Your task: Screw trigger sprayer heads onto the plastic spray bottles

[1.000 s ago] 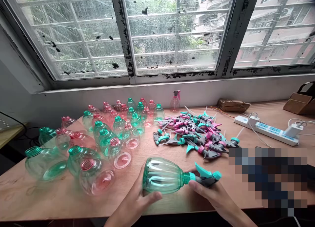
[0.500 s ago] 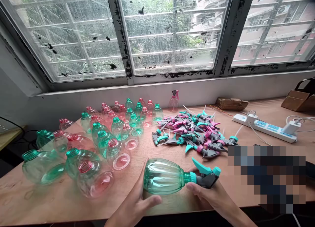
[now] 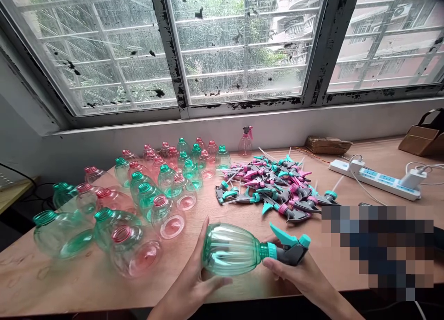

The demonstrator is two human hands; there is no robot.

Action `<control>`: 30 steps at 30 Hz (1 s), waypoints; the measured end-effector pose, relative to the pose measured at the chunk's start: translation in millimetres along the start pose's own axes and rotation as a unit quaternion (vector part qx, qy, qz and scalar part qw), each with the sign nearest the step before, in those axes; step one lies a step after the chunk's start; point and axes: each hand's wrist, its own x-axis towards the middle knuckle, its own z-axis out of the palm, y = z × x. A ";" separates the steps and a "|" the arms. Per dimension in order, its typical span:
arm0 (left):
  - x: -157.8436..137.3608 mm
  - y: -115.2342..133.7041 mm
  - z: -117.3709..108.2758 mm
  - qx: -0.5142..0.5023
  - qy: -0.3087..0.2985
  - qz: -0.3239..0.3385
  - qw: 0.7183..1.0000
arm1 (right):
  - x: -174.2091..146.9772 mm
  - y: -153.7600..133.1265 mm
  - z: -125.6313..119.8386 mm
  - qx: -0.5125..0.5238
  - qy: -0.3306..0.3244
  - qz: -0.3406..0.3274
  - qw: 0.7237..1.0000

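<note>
A clear green spray bottle [image 3: 231,249] lies sideways between my hands, above the front of the table, its base to the left. Its teal and grey trigger sprayer [image 3: 290,247] sits on the bottle's neck. My left hand [image 3: 194,269] holds the base end, fingers behind it and thumb below. With thumb and fingers, my right hand [image 3: 294,273] grips the neck and teal collar; some of its fingers are hidden behind. Beyond the bottle lies a heap of loose pink and teal trigger sprayers [image 3: 277,179].
Several green and pink bottles without tops [image 3: 168,220] stand on the left of the wooden table [image 3: 69,287]. A pink spray bottle [image 3: 245,142] is by the wall. A power strip [image 3: 378,179] and a brown package [image 3: 328,145] lie at right. A blurred patch [image 3: 391,246] covers the front right.
My left hand's fingers and thumb shift slightly at the bottle's base. The bottle and my right hand stay almost in place.
</note>
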 end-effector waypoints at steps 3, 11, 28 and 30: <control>-0.9 3.2 1.4 -0.028 -0.010 0.008 1.000 | -0.5 -1.4 2.4 0.019 0.006 -0.004 1.000; 0.3 -0.9 0.6 0.018 -0.009 0.012 1.000 | 0.8 5.9 -0.4 0.008 0.054 -0.019 0.998; -2.4 2.7 7.1 -0.112 0.017 0.023 0.993 | -4.0 7.5 -2.0 0.018 0.053 -0.018 0.998; -3.5 0.4 8.3 -0.125 0.007 0.020 0.992 | -4.9 10.2 -4.6 0.004 0.056 -0.021 0.998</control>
